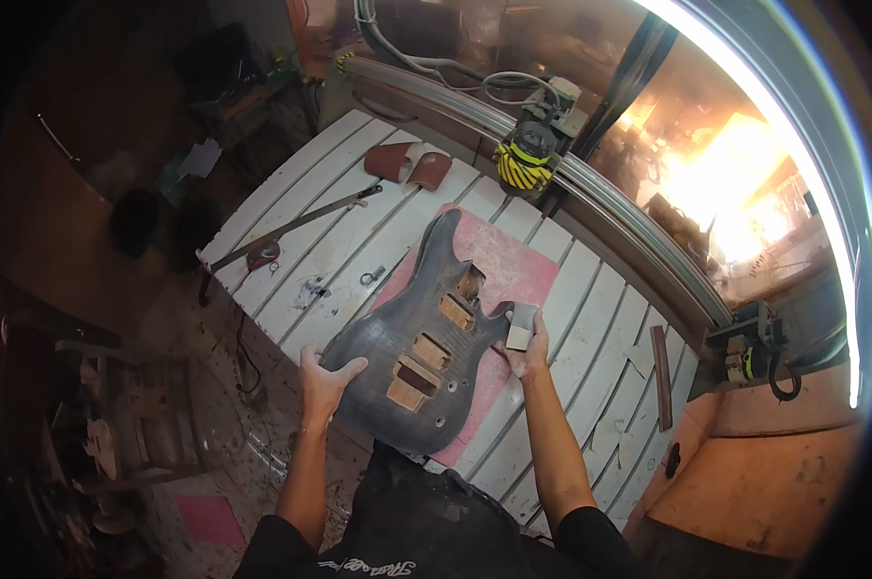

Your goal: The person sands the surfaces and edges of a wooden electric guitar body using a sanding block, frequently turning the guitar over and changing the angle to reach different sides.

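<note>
A dark grey electric guitar body (pixel 383 338) with bare-wood cavities lies tilted across a pink sheet (pixel 513 265) on the slatted white table (pixel 561 386). My left hand (pixel 325 384) grips its lower left edge, thumb on the top face and fingers out of sight beneath the rim. Beside the body's right edge, my right hand (pixel 531 357) is closed around a small grey and pale sanding block (pixel 520 331). Some of the right fingers are hidden behind the block, and I cannot tell whether they touch the guitar body.
Brown curved sandpaper pieces (pixel 388 161) lie at the far side. A long metal bar (pixel 296 226) rests at the left beside a tape measure (pixel 262 255). A machine head with yellow-black guard (pixel 523 164) hangs on a rail behind. A brown strip (pixel 661 376) lies right.
</note>
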The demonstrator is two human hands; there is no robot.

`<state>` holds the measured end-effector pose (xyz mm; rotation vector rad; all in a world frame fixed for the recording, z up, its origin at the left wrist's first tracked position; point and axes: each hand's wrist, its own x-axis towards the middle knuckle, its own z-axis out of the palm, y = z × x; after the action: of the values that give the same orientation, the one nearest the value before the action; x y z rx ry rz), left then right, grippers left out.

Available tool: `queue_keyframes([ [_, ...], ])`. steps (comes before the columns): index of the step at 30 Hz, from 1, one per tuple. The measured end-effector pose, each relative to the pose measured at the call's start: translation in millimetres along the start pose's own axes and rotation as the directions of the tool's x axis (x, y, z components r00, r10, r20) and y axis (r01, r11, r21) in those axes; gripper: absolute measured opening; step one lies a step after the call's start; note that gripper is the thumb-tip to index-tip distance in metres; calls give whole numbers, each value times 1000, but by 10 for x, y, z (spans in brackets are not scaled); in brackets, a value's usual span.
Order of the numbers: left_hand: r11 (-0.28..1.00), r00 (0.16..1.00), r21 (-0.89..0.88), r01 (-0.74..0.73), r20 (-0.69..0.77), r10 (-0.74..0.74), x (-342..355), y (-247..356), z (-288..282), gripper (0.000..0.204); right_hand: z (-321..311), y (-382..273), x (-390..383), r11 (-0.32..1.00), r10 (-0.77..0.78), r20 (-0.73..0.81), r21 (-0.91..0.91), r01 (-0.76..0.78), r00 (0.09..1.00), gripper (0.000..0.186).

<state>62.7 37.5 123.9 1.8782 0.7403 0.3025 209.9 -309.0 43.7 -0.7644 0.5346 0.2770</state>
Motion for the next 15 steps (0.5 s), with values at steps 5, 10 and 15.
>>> queue_keyframes([
  [5,954,989,-300,-9,136,52,-88,336,68,62,-426,12,28,993,2,-5,115,-1,1000,60],
  [10,925,936,-182,-332,55,347,-321,857,-108,57,-628,182,-372,999,48,-11,8,-48,999,62],
  [15,895,889,-27,-444,109,444,-459,1209,-223,54,-933,474,-919,886,-44,-58,-463,12,997,59],
])
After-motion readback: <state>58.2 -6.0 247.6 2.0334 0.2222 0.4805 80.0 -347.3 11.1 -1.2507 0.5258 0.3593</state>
